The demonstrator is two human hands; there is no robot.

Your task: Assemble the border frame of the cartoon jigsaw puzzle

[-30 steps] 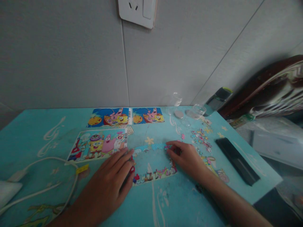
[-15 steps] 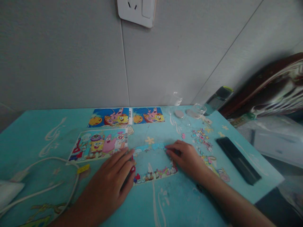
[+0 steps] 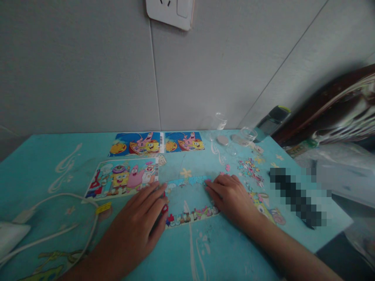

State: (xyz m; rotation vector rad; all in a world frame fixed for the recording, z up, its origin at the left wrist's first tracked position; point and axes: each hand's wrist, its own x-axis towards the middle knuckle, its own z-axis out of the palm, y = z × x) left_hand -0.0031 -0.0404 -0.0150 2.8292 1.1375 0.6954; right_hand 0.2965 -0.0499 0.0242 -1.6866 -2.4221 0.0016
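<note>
A partly assembled jigsaw puzzle (image 3: 191, 218) lies on the table as a rectangular border with a bare middle. My left hand (image 3: 143, 216) rests flat along its left side, fingers stretched and fingertips at the upper left corner. At the upper right corner, my right hand (image 3: 230, 193) has its fingers bent and pressed together on a small puzzle piece (image 3: 208, 181), mostly hidden by the fingertips. The hand also covers much of the right side. Loose puzzle pieces (image 3: 251, 171) lie in a pile beyond my right hand, with a few pink ones (image 3: 227, 168) nearer.
Cartoon picture cards (image 3: 125, 179) lie behind the puzzle, two blue ones (image 3: 183, 142) near the wall. Clear round containers (image 3: 248, 134) and a bottle (image 3: 272, 121) stand at the back right. A dark, pixelated long object (image 3: 297, 199) lies right; a white cable (image 3: 93, 226) curves at left.
My right hand's fingers have drawn closer together at the puzzle's upper right corner, and the hand has tilted slightly downward. My left hand stays in place.
</note>
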